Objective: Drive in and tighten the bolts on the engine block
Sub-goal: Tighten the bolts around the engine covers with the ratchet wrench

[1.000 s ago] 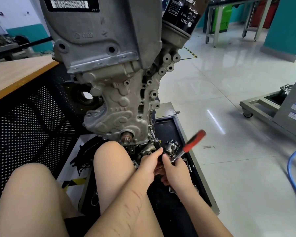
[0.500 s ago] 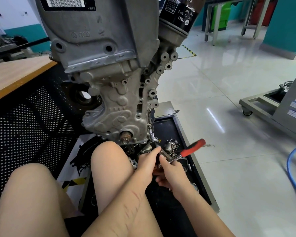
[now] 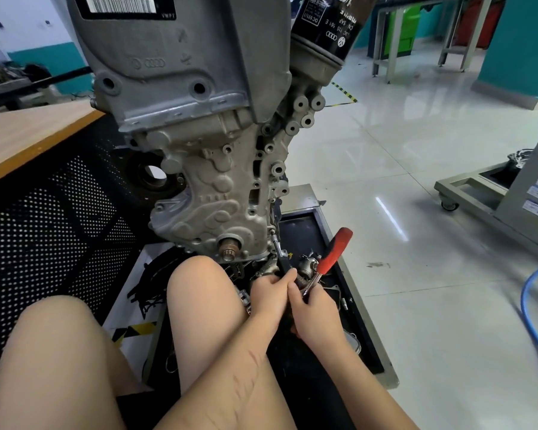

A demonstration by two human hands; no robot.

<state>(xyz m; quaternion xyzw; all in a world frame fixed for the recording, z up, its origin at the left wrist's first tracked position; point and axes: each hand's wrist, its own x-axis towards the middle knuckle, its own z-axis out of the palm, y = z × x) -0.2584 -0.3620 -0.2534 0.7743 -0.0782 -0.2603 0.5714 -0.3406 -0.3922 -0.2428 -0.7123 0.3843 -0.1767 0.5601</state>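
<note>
**Mia:** What is the person doing?

**Ben:** Sitting low by the engine block [image 3: 212,193]. The right hand [image 3: 316,315] is wrapped round the ratchet wrench [image 3: 328,263] down near its metal end. The left hand [image 3: 269,294] is curled round the black extension bar [image 3: 282,264] that runs up to a bolt [image 3: 272,233] on the block's lower right edge.

**Mia:** Did anything move?

**Ben:** Yes. The red handle pointed out to the side a moment ago. Now it stands up more. That looks like one swing of the wrench, so the bolt is likely getting tighter. More swings are probably needed.

**Mia:** What is under the hands?

**Ben:** A black tray [image 3: 354,308] with small metal parts in it. It sits on a shiny white tiled floor [image 3: 416,305].

**Mia:** And around them?

**Ben:** A wooden bench top [image 3: 28,138] on the left, a blue hose [image 3: 531,321] on the right, and a black oil filter [image 3: 326,26] up top.
</note>
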